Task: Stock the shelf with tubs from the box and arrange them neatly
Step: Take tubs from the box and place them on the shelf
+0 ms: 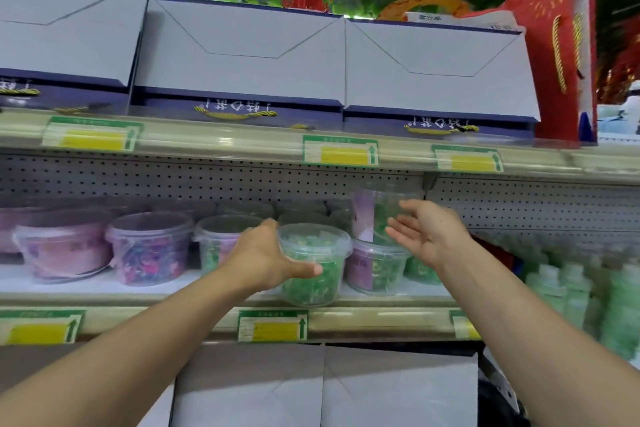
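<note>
Store aisle, middle shelf (346, 300) backed by perforated panel. Left hand (266, 258) grips a green-filled tub (313, 263) at the shelf's front edge, thumb across its wall. Right hand (427, 230) is released, fingers spread, just before a stacked tub (375, 215) resting on another. Purple tubs (149, 246) line the shelf to the left. Judged well advanced: front tub needs seating; the supply box is not identifiable.
</note>
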`<action>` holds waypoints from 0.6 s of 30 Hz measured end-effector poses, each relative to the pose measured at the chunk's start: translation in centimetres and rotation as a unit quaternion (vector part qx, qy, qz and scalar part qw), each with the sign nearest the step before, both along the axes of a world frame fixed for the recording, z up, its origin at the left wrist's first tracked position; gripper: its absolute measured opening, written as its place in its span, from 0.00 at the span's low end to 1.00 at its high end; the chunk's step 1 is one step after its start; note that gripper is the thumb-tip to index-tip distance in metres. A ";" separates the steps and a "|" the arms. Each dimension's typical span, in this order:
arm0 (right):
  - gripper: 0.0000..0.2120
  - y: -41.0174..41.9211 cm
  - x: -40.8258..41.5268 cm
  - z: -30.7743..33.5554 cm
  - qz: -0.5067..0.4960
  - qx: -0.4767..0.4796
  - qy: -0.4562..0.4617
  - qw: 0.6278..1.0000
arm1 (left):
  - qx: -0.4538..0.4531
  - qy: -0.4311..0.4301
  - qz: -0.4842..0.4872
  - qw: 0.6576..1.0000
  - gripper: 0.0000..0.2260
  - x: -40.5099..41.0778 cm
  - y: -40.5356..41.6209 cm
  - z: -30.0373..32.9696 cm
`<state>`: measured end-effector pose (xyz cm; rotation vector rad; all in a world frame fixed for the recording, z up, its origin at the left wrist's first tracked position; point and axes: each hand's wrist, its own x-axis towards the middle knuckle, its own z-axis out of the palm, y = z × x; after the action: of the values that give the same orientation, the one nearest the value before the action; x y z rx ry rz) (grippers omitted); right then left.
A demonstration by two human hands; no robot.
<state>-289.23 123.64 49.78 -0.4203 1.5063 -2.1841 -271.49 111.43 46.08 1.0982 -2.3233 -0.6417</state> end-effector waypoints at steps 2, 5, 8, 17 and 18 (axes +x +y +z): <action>0.16 0.0 -0.3 -1.0 -0.060 0.092 0.096 0.989 | -0.006 -0.008 0.001 1.000 0.38 0.0 0.2 0.3; 0.25 0.3 -0.2 -1.8 -0.092 0.153 0.227 0.957 | -0.012 -0.012 0.010 1.000 0.39 -0.2 0.1 0.3; 0.28 0.5 -0.2 -1.8 -0.071 0.196 0.282 0.937 | -0.013 -0.002 0.017 1.000 0.41 -0.6 0.0 0.1; 0.28 1.6 4.4 -5.1 -0.037 0.258 0.612 0.747 | 0.020 0.105 0.000 0.994 0.41 -0.8 0.9 -1.6; 0.27 1.3 4.7 -5.5 0.000 0.268 0.619 0.739 | 0.016 0.108 0.005 0.994 0.40 -0.7 1.1 -1.7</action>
<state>-284.55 124.94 44.24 -1.8604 2.5923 -1.1814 -272.22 112.53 44.42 1.0007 -2.1293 -0.7574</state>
